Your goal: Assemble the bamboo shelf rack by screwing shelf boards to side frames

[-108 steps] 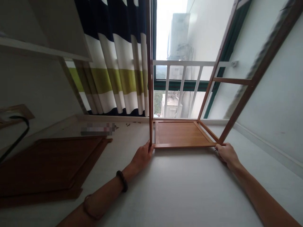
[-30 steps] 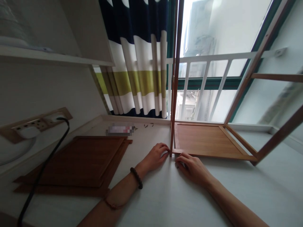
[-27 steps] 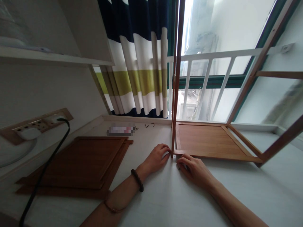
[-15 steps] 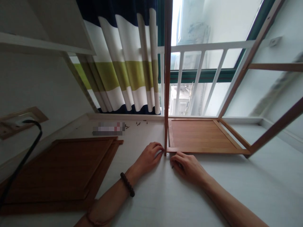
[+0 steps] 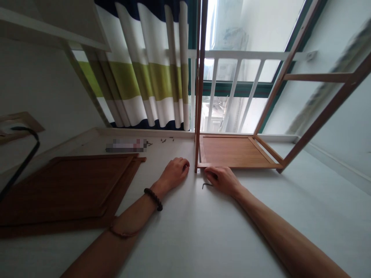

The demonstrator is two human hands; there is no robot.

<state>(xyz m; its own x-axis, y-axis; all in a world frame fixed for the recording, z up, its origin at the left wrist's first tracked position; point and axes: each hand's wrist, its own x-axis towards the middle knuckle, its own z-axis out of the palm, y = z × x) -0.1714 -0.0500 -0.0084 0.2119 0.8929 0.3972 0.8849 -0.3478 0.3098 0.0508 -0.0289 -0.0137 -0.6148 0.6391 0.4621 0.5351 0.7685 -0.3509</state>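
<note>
My left hand [image 5: 176,172] is on the white surface, left of the wooden frame's upright post [image 5: 197,116]. Its fingers are curled in, and what they hold, if anything, is hidden. A dark beaded bracelet circles that wrist. My right hand [image 5: 222,179] is closed by the front edge of the frame's wooden panel [image 5: 232,151], close to the foot of the post. From beneath its fingers sticks a thin L-shaped hex key [image 5: 206,184], its short end toward the left. The fingertips are at the panel's front rail; whether they press on it I cannot tell.
Stacked wooden panels [image 5: 75,189] lie at left. Several small screws [image 5: 164,140] and a blurred-out packet [image 5: 126,145] lie near the back ledge. A black cable [image 5: 27,162] hangs from a wall socket. Behind are a striped curtain [image 5: 150,77] and a white railing [image 5: 237,55].
My left hand has drawn away from the post to the left. More of the hex key shows beside my right hand. The camera view has shifted, and the frame's right side shows farther left.
</note>
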